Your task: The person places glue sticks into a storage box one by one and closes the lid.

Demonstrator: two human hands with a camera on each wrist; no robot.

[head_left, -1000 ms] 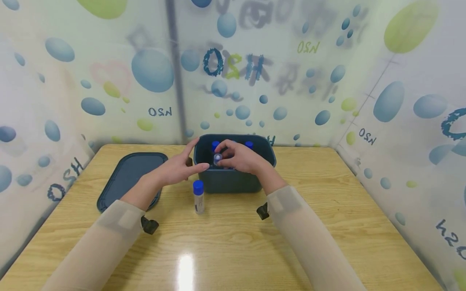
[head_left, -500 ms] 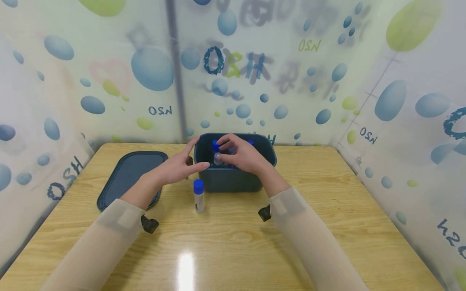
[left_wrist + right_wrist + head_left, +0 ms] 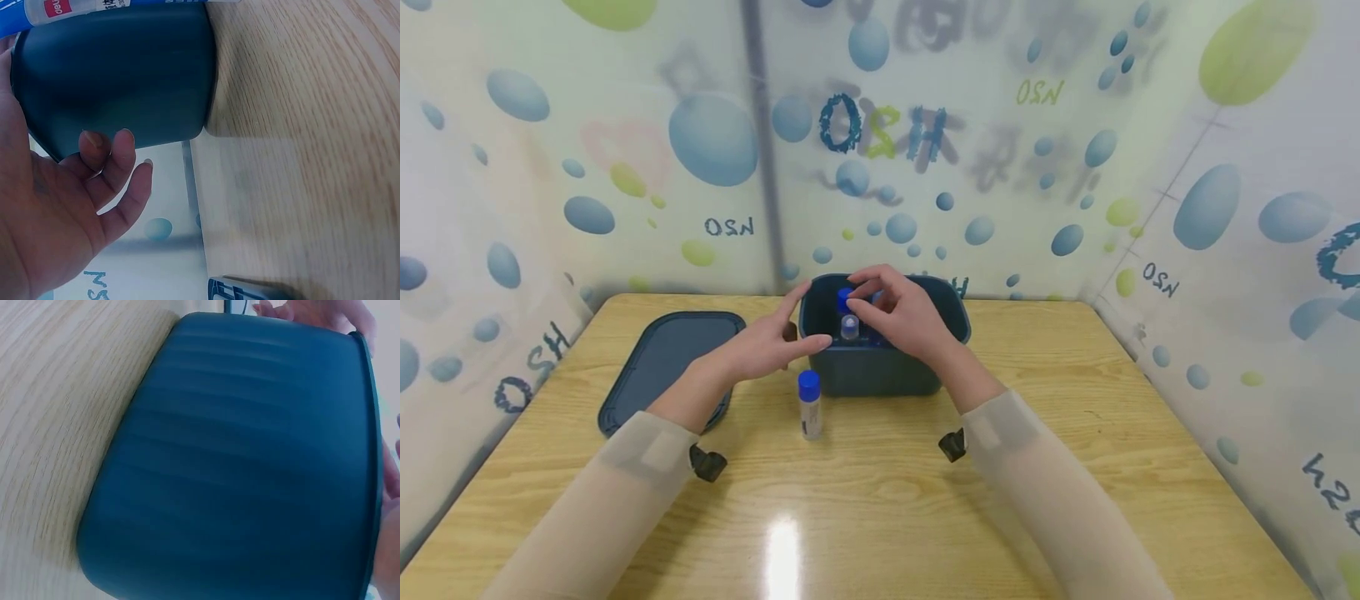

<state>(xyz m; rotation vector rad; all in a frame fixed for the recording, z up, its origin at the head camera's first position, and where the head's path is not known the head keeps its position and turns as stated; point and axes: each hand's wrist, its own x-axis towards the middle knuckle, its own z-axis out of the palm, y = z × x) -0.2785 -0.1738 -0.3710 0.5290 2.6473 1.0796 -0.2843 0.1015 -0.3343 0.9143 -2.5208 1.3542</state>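
A dark blue-green bin (image 3: 880, 373) stands on the table in the head view. My left hand (image 3: 767, 348) is at its left end, thumb along the front rim and index finger stretched to the back corner. In the left wrist view, that hand's other fingers (image 3: 112, 164) bend loosely beside the wall. Over the bin's opening is my right hand (image 3: 904, 310), its curved fingers apart and holding nothing. Below them, a small clear-topped item (image 3: 849, 327) stands inside, beside a blue cap (image 3: 844, 300). A blue-capped glue bottle (image 3: 810, 407) stands upright in front of the bin.
A dark lid (image 3: 672, 367) lies flat on the wooden table (image 3: 880, 500), left of the bin. A patterned curtain (image 3: 1000, 150) rises behind the table and along both sides. Dark wrist cameras (image 3: 707, 463) hang below the sleeves.
My right hand has let go of the clear-topped item inside the bin and lifted up and slightly right, its fingers spreading. The left hand keeps its place on the rim.
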